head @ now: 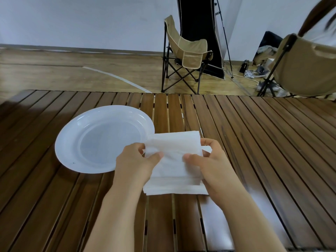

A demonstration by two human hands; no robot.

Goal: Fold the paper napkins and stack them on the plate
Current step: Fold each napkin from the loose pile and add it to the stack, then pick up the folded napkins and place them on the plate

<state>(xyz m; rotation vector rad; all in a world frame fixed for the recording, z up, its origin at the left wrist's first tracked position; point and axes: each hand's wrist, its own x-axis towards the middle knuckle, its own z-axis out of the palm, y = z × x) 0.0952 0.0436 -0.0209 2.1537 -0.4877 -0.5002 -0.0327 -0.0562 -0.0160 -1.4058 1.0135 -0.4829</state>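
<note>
- My left hand (135, 159) and right hand (209, 160) each pinch the top napkin (172, 153), lifted off the pile (174, 188) beneath.
- Thin, limp, easily torn: I'd hold its edges lightly.
- The empty plate (72, 142) sits just left of my grip.

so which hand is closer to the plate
Left. The left hand overlaps the plate's near right rim while pinching the napkins. The right hand holds the napkins' far side, away from the plate.
</note>
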